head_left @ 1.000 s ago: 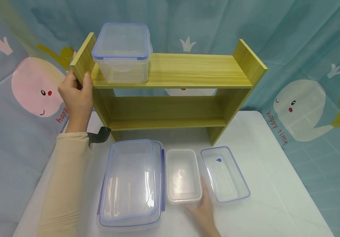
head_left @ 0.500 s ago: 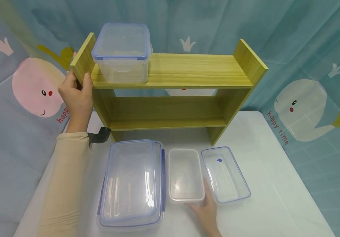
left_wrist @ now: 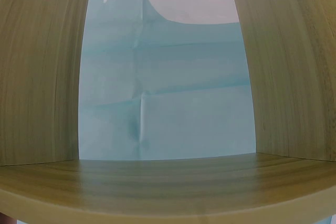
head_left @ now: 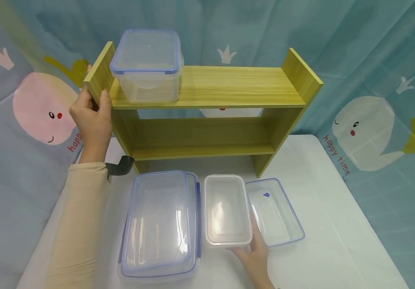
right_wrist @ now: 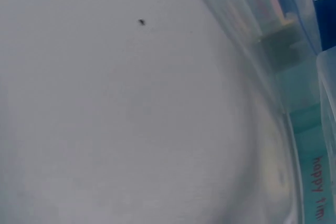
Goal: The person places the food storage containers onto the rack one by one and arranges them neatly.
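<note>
In the head view my left hand (head_left: 93,120) grips the left side panel of the wooden shelf (head_left: 236,86), thumb on the near side and fingers mostly hidden beyond it. The left wrist view looks into a shelf compartment (left_wrist: 168,187). My right hand (head_left: 256,255) holds a small frosted lidded food container (head_left: 227,208) by its near right corner, thumb at the front edge and fingers along the right side. The container appears slightly raised, its right edge overlapping a clear blue-rimmed food container (head_left: 276,216). The right wrist view shows mostly white tabletop (right_wrist: 131,103) with blurred clear plastic at right.
A square blue-rimmed lidded container (head_left: 147,64) stands at the left end of the top shelf. Large flat lidded containers (head_left: 160,224) lie stacked to the left of the frosted one. A patterned curtain (head_left: 373,80) surrounds the table.
The frosted container has risen a little towards the camera and shifted slightly right with my right hand. My left hand stays on the shelf panel; the view has shifted slightly.
</note>
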### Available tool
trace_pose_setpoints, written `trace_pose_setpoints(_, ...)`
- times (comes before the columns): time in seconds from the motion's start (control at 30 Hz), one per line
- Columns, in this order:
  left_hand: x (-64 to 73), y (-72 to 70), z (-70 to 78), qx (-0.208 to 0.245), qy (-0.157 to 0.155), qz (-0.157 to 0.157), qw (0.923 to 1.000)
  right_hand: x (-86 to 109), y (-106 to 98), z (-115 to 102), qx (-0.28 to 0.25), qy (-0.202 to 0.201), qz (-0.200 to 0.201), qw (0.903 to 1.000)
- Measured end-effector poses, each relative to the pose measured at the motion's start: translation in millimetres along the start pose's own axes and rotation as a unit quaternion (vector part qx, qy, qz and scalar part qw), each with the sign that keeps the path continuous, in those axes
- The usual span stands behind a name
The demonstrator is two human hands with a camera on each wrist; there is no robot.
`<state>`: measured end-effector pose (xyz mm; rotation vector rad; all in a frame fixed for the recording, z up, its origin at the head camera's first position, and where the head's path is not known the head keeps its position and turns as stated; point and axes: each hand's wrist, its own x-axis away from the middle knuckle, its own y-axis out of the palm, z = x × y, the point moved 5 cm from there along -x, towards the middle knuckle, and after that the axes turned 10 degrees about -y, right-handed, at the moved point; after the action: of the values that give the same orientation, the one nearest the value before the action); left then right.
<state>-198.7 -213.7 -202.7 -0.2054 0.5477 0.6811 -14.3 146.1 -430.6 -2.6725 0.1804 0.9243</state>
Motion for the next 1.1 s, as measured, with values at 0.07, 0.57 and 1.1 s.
trace_pose_setpoints(0.07, -0.3, -1.0, -0.6, -0.001, -0.007, 0.001, 1.0, -3.1, 0, -2, -0.005, -0.003, -0.002, 1.0)
trace_pose_setpoints(0.57, -2.3, -1.5, -2.8, -0.01, -0.018, -0.007, 0.9998, -12.4, -11, 6, 0.039, -0.014, 0.021, 0.9989)
trace_pose_setpoints(1.1, 0.4, -1.4, -1.0, -0.016, 0.007, -0.009, 0.9998, -55.5, -21, -11, -0.033, -0.136, 0.063, 0.9881)
